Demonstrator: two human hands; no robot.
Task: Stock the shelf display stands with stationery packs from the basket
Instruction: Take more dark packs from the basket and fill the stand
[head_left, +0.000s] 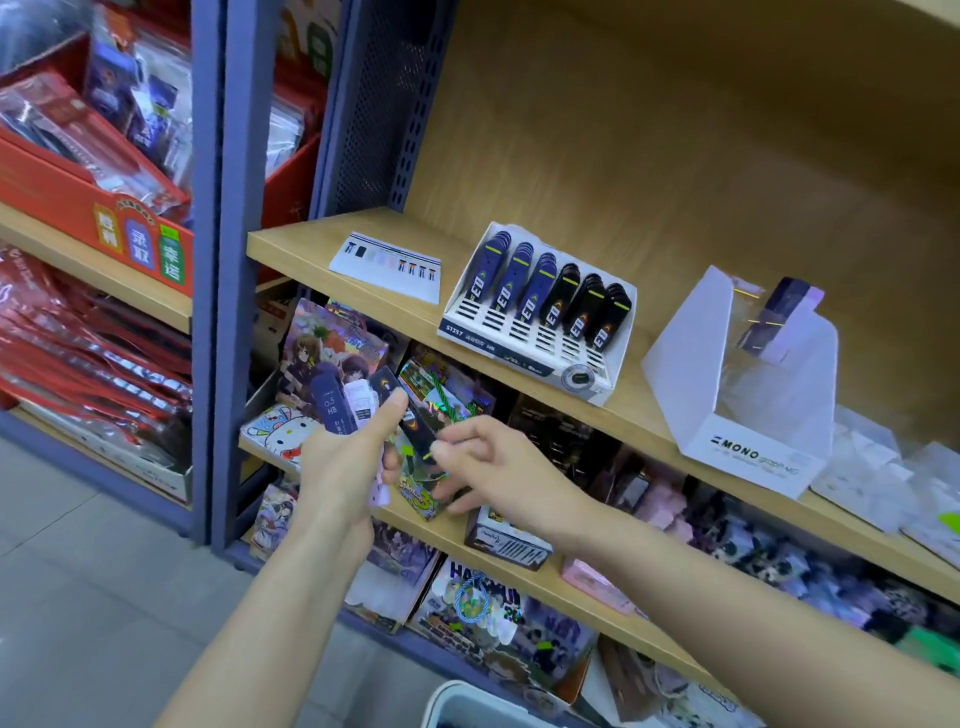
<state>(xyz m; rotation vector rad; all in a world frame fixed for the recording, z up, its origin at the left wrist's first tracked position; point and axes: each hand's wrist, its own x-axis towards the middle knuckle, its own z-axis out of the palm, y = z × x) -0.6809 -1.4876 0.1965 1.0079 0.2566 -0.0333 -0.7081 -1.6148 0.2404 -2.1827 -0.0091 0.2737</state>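
Below the display stand (535, 317), clasps lead packs (332, 400) in left hand (340, 467), pinches black pack (418, 434) with right hand (501, 465). Likely light, stiff, slick: grip the long edges.

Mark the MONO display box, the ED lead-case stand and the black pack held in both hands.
MONO display box (753, 457): head view, white front wall by the logo.
ED lead-case stand (478, 340): head view, front label strip.
black pack (417, 427): head view, middle of its dark face.
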